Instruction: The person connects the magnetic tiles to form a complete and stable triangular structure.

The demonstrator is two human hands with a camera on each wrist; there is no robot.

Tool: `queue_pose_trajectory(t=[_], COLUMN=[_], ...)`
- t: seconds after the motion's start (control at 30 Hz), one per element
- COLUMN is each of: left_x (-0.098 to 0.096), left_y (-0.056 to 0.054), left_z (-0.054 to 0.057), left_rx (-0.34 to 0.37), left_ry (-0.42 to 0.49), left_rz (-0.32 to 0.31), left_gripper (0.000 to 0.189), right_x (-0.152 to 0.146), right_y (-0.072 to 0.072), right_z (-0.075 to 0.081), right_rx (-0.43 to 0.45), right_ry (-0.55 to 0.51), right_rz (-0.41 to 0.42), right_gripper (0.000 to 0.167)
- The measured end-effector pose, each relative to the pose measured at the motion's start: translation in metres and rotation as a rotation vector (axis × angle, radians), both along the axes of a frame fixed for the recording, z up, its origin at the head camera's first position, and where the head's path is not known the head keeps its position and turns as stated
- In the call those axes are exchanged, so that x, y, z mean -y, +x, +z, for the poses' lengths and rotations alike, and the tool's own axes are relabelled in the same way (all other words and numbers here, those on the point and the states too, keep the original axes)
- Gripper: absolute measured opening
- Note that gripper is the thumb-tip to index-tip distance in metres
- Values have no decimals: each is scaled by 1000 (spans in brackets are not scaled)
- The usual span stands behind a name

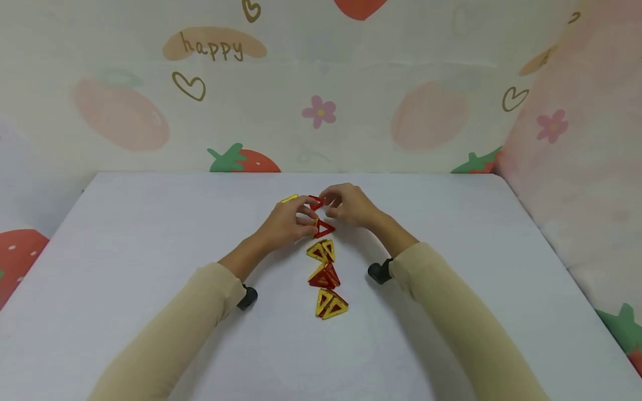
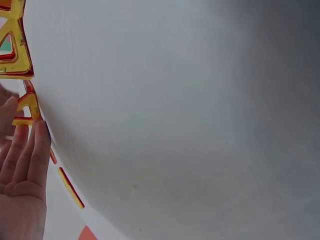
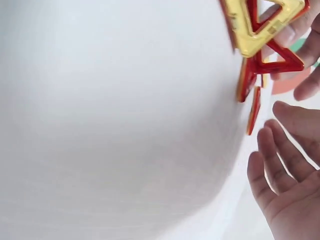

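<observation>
Near the far side of the table, my left hand (image 1: 288,223) holds a standing red and yellow triangular magnetic tile piece (image 1: 325,228) between thumb and fingers. In the left wrist view, its yellow face (image 2: 33,106) shows at the fingertips. My right hand (image 1: 351,205) is just right of a flat red triangular tile (image 1: 316,203), its fingers loosely bent. The right wrist view shows those fingers (image 3: 272,150) apart from the tile, with nothing between them. A yellow tile (image 1: 289,198) lies beyond my left hand, which partly hides it.
Three red and yellow tile pyramids line up toward me: one nearest the hands (image 1: 321,252), a middle one (image 1: 324,275) and a front one (image 1: 331,304). White cloth covers the table (image 1: 150,234). A patterned backdrop (image 1: 361,67) stands behind its far edge.
</observation>
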State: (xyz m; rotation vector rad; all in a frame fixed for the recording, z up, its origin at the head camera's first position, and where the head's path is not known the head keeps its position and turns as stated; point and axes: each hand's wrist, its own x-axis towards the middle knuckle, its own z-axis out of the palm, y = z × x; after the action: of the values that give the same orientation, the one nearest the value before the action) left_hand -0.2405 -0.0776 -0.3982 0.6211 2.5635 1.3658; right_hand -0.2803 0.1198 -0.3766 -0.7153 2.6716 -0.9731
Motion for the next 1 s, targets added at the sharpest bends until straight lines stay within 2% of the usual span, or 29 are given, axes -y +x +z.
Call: queue_pose_trajectory(t=[0.17,0.33,0.47,1.0], left_x=[-1,-1,-1,2], left_y=[-1,-1,-2,-2], left_z=[1,1,0,1], left_rx=[-1,5,-9,5], left_ry=[9,16,9,-15], left_rz=[-15,-21,-24,-13], left_gripper=[54,53,52,51], right_x=[8,14,17,22], right_y=[-7,-11,-13,-22], right_z=[4,1,-2,-9], right_rx=[-32,2,30,20], right_ry=[7,39,68,69], right_rz=[-20,-48,-44,-46], right_gripper=[44,53,53,42])
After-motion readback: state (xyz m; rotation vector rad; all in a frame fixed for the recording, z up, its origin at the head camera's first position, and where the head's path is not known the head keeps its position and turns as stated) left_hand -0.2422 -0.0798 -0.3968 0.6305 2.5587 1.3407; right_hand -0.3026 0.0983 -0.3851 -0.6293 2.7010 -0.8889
